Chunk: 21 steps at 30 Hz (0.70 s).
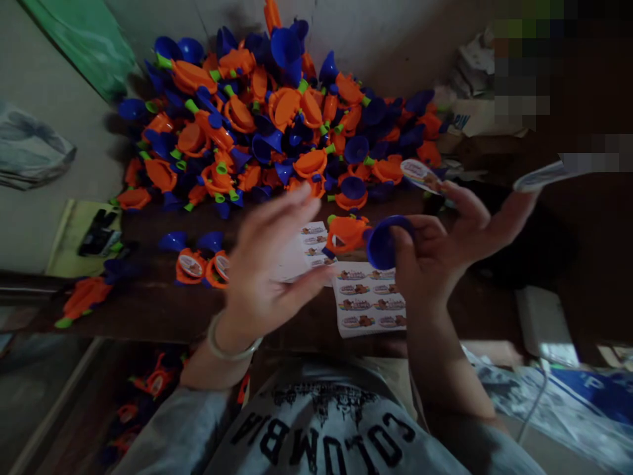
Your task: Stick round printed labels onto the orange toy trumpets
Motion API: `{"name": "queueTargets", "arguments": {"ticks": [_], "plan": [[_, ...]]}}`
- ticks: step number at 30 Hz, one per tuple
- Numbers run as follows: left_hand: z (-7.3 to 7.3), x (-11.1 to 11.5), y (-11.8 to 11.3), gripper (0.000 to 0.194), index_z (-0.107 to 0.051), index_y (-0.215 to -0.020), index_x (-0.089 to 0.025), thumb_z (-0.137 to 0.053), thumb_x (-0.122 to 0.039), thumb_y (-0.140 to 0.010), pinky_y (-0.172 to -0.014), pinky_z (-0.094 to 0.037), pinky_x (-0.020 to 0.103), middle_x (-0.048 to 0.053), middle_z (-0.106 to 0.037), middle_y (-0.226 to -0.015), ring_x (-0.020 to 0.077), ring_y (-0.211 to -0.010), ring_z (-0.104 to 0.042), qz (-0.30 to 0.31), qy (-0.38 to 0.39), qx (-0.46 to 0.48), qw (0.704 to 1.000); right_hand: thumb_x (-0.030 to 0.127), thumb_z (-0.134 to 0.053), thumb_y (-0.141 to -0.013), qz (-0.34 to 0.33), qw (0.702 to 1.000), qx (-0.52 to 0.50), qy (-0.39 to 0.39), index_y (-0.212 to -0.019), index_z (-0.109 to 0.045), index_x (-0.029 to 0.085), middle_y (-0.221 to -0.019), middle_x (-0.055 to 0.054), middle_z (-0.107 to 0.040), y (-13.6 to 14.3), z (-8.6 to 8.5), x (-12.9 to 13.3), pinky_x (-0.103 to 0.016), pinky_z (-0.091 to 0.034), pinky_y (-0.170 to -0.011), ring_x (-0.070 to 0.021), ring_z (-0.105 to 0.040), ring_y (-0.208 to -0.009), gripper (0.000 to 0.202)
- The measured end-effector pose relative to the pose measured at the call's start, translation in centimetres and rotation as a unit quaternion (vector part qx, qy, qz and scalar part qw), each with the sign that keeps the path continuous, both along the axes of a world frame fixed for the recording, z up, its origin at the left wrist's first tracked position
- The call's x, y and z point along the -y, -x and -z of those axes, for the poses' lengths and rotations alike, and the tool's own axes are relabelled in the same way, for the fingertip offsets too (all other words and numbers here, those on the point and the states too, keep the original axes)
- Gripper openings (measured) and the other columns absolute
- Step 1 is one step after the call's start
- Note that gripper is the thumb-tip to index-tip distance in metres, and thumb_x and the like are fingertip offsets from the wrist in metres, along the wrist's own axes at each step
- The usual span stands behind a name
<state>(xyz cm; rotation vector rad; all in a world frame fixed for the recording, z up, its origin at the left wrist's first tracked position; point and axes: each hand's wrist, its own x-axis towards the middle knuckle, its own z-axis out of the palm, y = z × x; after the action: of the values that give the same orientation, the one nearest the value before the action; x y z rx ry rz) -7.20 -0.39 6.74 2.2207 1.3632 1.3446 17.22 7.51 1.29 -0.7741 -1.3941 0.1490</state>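
Observation:
My right hand (pixel 440 254) grips a toy trumpet (pixel 348 233) by its blue bell, thumb inside the rim. Its orange body points left, above the sticker sheets. An oval sticker (pixel 420 177) clings to one raised fingertip of that hand, and another sticker (pixel 540 175) sits on a second fingertip. To the left, my left hand (pixel 270 260) is blurred but open, fingers apart, holding nothing. A printed sticker sheet (pixel 368 305) lies below the trumpet. Another sheet (pixel 315 243) shows behind my left hand, partly covered.
A big pile of toy trumpets (pixel 257 119) leans against the wall. Two stickered trumpets (pixel 190 264) stand left of my left hand, and one trumpet (pixel 86 297) lies at the table's left edge. More trumpets (pixel 157 382) are below the table. A white box-shaped object (pixel 546 323) is at right.

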Motion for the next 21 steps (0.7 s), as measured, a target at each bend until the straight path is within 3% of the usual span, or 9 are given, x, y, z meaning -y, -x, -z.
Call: {"name": "queueTargets", "arguments": {"ticks": [2, 4, 7, 10, 15, 17, 21], "plan": [[3.7, -3.2, -2.3, 0.079, -0.05, -0.16, -0.029, -0.08, -0.054, -0.091, -0.118, -0.056, 0.053, 0.014, -0.057, -0.163, 0.036, -0.147, -0.059, 0.039, 0.014, -0.029, 0.999, 0.017, -0.075, -0.088, -0.05, 0.998, 0.017, 0.041, -0.165, -0.025, 0.042, -0.149, -0.012, -0.056, 1.4, -0.4, 1.8, -0.034, -0.067, -0.073, -0.0202, -0.074, -0.1, 0.094], [7.1, -4.4, -3.5, 0.066, -0.052, -0.159, -0.029, -0.073, -0.042, -0.098, -0.115, -0.059, 0.051, 0.013, -0.061, -0.16, 0.0347, -0.141, -0.065, 0.057, 0.069, -0.018, 0.996, 0.015, -0.074, -0.089, -0.122, 0.989, 0.045, 0.073, -0.162, -0.032, 0.042, -0.145, -0.009, -0.062, 2.7, -0.6, 3.6, -0.033, -0.067, -0.069, -0.0159, -0.073, -0.085, 0.089], [10.2, -3.5, -4.1, 0.049, -0.066, -0.145, -0.032, -0.075, -0.03, -0.096, -0.123, -0.053, 0.05, 0.007, -0.069, -0.15, 0.0314, -0.14, -0.067, 0.101, 0.115, 0.159, 0.975, 0.017, -0.078, -0.086, -0.149, 0.987, 0.032, 0.044, -0.154, -0.049, 0.036, -0.132, -0.006, -0.069, 3.6, -1.0, 4.9, -0.038, -0.068, -0.081, -0.0195, -0.072, -0.097, 0.077], [10.7, -1.8, -4.5, 0.053, -0.065, -0.144, -0.031, -0.081, -0.032, -0.093, -0.125, -0.051, 0.05, 0.009, -0.066, -0.154, 0.0293, -0.141, -0.066, 0.118, 0.132, 0.353, 0.919, 0.017, -0.082, -0.082, -0.078, 0.992, -0.095, 0.024, -0.15, -0.055, 0.039, -0.112, 0.0, -0.072, 3.1, -1.3, 4.6, -0.043, -0.063, -0.104, -0.0209, -0.067, -0.115, 0.076], [9.9, -0.1, -6.1, 0.058, -0.06, -0.146, -0.034, -0.08, -0.035, -0.092, -0.119, -0.058, 0.047, 0.009, -0.057, -0.164, 0.0307, -0.146, -0.062, 0.173, 0.197, 0.557, 0.788, 0.02, -0.083, -0.083, -0.126, 0.953, -0.222, 0.165, -0.148, -0.057, 0.047, -0.095, 0.005, -0.065, 2.8, 0.0, 4.2, -0.023, -0.064, -0.076, -0.0107, -0.064, -0.078, 0.075], [9.8, 0.3, -6.7, 0.06, -0.059, -0.146, -0.034, -0.082, -0.034, -0.09, -0.124, -0.053, 0.049, 0.008, -0.057, -0.164, 0.0315, -0.148, -0.06, 0.179, 0.199, 0.572, 0.776, 0.023, -0.084, -0.083, -0.126, 0.948, -0.228, 0.181, -0.148, -0.056, 0.047, -0.096, 0.005, -0.065, 3.5, 0.7, 4.7, -0.022, -0.063, -0.075, -0.0104, -0.064, -0.078, 0.075], [9.8, 0.8, -7.0, 0.064, -0.055, -0.15, -0.035, -0.081, -0.031, -0.091, -0.131, -0.043, 0.054, 0.008, -0.052, -0.168, 0.0325, -0.153, -0.055, 0.189, 0.188, 0.556, 0.788, 0.022, -0.083, -0.085, -0.116, 0.951, -0.215, 0.189, -0.15, -0.051, 0.05, -0.099, 0.006, -0.064, 5.0, 1.3, 6.0, -0.021, -0.063, -0.076, -0.0101, -0.066, -0.081, 0.078]]}}
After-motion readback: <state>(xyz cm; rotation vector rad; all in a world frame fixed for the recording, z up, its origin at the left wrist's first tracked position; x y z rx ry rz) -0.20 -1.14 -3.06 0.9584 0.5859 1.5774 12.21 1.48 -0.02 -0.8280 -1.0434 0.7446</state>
